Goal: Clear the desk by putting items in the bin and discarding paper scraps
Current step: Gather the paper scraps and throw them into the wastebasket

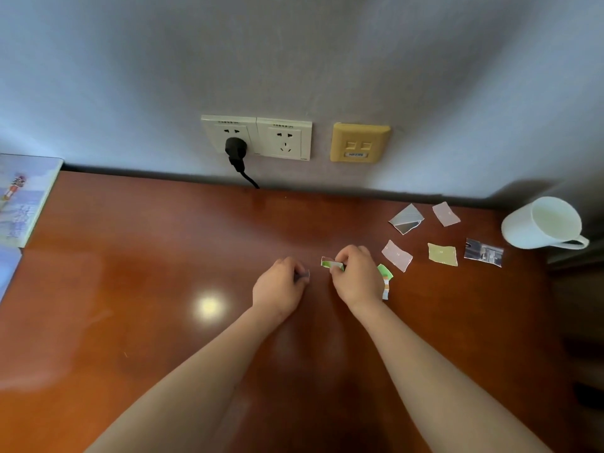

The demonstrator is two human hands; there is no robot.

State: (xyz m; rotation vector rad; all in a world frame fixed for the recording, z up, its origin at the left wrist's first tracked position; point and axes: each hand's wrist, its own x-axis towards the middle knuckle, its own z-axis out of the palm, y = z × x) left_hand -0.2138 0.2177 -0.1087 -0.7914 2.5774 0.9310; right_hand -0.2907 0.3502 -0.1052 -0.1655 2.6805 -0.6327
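Left of the mug (536, 230), our right hand (356, 277) pinches a green scrap (330, 264), our left hand (280, 284) a tiny dark scrap (306, 274) (we must hold both tight).

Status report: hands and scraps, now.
Left hand pinches small dark scrap. Right hand pinches green-white scrap. Loose scraps lie right, near mug.

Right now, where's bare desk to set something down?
Bare: desk between the books and the left hand, also the back strip below the sockets. Crowded: scraps spread from the right hand to the mug.
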